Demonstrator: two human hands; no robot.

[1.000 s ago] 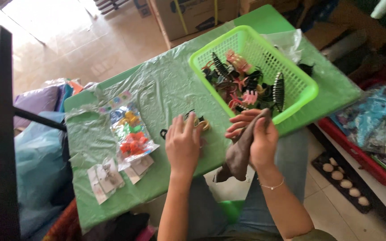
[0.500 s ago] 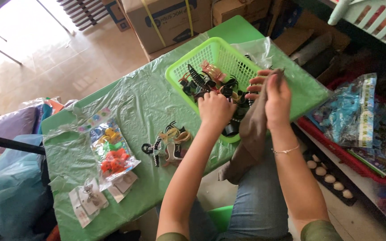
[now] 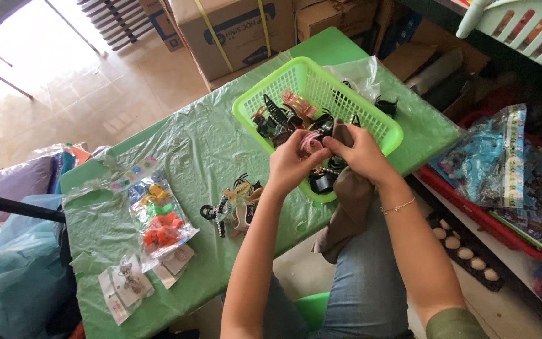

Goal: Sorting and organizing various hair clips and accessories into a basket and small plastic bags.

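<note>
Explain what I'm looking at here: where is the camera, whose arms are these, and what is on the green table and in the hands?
The camera sits on a person's head and looks down, so both arms are theirs; no machine is present. The left hand and the right hand meet over a green basket of hair clips and together hold a pink hair clip. The right hand also holds a brown cloth that hangs down. On the plastic-covered green table lie a small pile of hair clips, a clear bag of colourful small clips and a few small packets.
</note>
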